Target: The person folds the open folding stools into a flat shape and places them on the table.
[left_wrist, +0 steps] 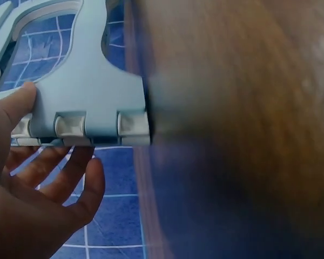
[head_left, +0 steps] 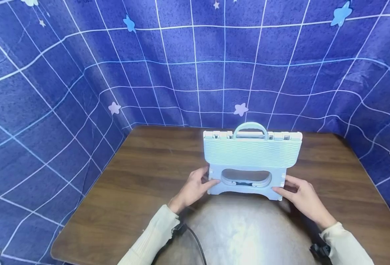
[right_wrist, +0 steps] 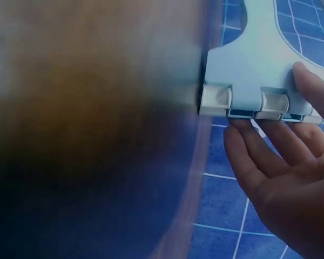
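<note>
A pale blue folding step stool (head_left: 251,151) stands upright on the wooden table, folded, with its carrying handle (head_left: 251,126) at the top. My left hand (head_left: 193,188) grips the left side of the leg part, thumb on the near face. On the opposite side, my right hand (head_left: 303,198) holds the other leg edge in the same way. White hinge pieces (left_wrist: 70,125) run along the edge in the left wrist view, with fingers behind it. Similar hinges (right_wrist: 216,97) appear in the right wrist view. The far face of the stool is hidden.
The brown wooden table (head_left: 142,165) has a bright glare at its near middle. A blue curtain (head_left: 181,73) with white grid lines and stars hangs behind and at both sides. A black cable (head_left: 197,241) trails from the left wrist.
</note>
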The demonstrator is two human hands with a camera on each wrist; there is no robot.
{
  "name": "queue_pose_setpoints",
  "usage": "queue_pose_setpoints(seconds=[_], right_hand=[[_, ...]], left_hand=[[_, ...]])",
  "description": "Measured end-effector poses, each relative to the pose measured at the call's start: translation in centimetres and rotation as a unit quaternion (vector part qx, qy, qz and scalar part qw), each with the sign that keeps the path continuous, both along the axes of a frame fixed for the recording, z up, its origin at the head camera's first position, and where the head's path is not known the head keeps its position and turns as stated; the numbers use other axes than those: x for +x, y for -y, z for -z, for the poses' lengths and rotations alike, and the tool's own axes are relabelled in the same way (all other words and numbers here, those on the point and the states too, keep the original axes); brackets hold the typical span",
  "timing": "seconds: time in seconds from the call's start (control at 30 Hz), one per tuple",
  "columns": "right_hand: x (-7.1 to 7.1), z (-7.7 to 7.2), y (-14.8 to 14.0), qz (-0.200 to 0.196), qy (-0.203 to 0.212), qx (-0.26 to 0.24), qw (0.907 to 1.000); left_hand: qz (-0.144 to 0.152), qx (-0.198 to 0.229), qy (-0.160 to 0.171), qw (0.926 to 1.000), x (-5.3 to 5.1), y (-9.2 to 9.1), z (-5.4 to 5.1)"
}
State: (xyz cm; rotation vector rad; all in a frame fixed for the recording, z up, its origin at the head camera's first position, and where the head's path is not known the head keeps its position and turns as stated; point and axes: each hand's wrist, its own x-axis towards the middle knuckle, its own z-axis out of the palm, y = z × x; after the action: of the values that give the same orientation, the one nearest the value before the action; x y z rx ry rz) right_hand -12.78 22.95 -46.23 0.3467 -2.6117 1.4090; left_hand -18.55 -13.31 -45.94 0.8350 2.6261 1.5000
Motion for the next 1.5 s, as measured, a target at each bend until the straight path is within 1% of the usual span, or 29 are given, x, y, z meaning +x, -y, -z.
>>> queue_pose_setpoints(seconds=[0.1,0.17,0.27,0.33,0.47,0.53,0.63,0.7,0.83,0.97,1.03,1.1,1.17,1.23,1.33,1.4,1.5], right_hand=[[0.7,-0.1,0.0,0.007,-0.004,0.020,0.9998],[1.2,-0.2,-0.1,0.011,0.004,0.036,0.9993],[2.0,-0.5,-0.1,0.013,0.034,0.047,0.9983],[2.3,-0.6,-0.1,0.010,0.055,0.046,0.9974],[2.6,-0.8,-0.2,-0.013,0.103,0.024,0.9943],[2.5,-0.8,-0.2,-0.029,0.122,0.014,0.9920],[2.4,-0.6,-0.2,-0.051,0.143,0.012,0.9883],[2.3,-0.4,-0.2,-0.055,0.155,0.012,0.9863],[2.1,-0.2,-0.2,-0.070,0.154,0.017,0.9855],[1.9,0.0,-0.3,-0.095,0.144,0.021,0.9848],[1.9,0.0,-0.3,-0.104,0.151,0.023,0.9828],[1.8,-0.1,-0.2,-0.111,0.167,0.019,0.9796],[1.8,-0.3,-0.2,-0.104,0.177,0.026,0.9784],[1.9,-0.5,-0.1,-0.084,0.175,0.045,0.9799],[2.2,-0.7,0.2,-0.044,0.150,0.092,0.9834],[2.5,-0.7,0.5,-0.027,0.135,0.111,0.9842],[3.0,-0.7,1.0,-0.017,0.113,0.135,0.9842]], left_hand=[[-0.003,-0.016,0.003,0.9999,0.4,0.0,0.1],[-0.001,-0.033,0.001,0.9995,0.7,0.0,0.2],[0.006,-0.065,-0.014,0.9978,1.0,0.0,0.3],[0.006,-0.082,-0.019,0.9964,1.2,-0.1,0.2],[-0.004,-0.117,-0.010,0.9930,1.5,-0.4,0.1],[-0.011,-0.143,-0.005,0.9896,1.8,-0.5,0.1],[-0.013,-0.182,0.002,0.9833,2.0,-0.5,0.2],[-0.013,-0.199,0.009,0.9798,2.1,-0.5,0.2],[-0.005,-0.210,0.037,0.9771,2.2,-0.4,0.3],[0.006,-0.217,0.060,0.9743,2.2,-0.2,0.4],[0.011,-0.221,0.067,0.9729,2.2,-0.2,0.6],[0.014,-0.225,0.071,0.9717,2.1,-0.3,0.7],[0.013,-0.234,0.071,0.9695,1.9,-0.4,0.8],[0.010,-0.244,0.067,0.9673,1.8,-0.5,0.9],[-0.003,-0.255,0.063,0.9648,1.8,-0.7,0.9],[-0.011,-0.256,0.064,0.9645,1.9,-0.7,0.8],[-0.016,-0.256,0.061,0.9647,2.1,-0.5,0.6]])
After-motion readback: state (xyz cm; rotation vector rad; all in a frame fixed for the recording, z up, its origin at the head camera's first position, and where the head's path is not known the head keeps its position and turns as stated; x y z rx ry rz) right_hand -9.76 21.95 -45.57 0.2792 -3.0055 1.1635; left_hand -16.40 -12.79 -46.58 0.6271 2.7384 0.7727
